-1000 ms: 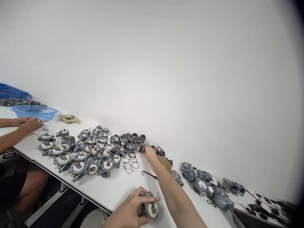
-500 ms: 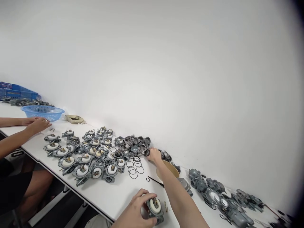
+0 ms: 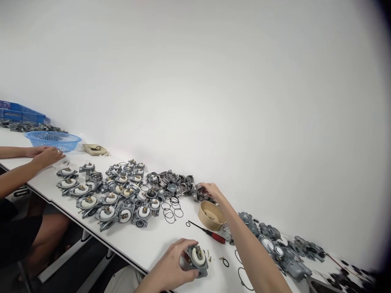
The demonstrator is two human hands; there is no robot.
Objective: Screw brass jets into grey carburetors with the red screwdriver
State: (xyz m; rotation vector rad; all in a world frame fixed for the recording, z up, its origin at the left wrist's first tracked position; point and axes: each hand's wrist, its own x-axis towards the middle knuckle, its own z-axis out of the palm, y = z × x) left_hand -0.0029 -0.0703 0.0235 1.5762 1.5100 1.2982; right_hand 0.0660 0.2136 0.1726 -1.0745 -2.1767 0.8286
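My left hand (image 3: 177, 262) grips a carburetor body (image 3: 198, 260) at the table's front, its white float and brass parts facing up. At the back, my right hand (image 3: 212, 191) reaches over the heap of grey metal float bowls (image 3: 174, 179). Its fingers curl on a float bowl (image 3: 199, 190) at the heap's right end; the fingertips are partly hidden. Under my right forearm stands a round tan dish (image 3: 207, 221) with small brass pieces in it. A red-handled screwdriver (image 3: 217, 237) lies in front of the dish, and a few brass bits (image 3: 209, 255) lie beside the carburetor body.
Many carburetor bodies with white floats (image 3: 106, 211) cover the left of the table. Black rubber rings (image 3: 174, 209) lie mid-table. More carburetors (image 3: 275, 252) line the right. At far left, a co-worker's hands (image 3: 45, 154) are near a blue basket (image 3: 55, 140). The wall rises behind.
My right hand has moved right along the heap, uncovering more of the dish and the screwdriver handle. My left hand keeps hold of the carburetor body. The view has shifted slightly.
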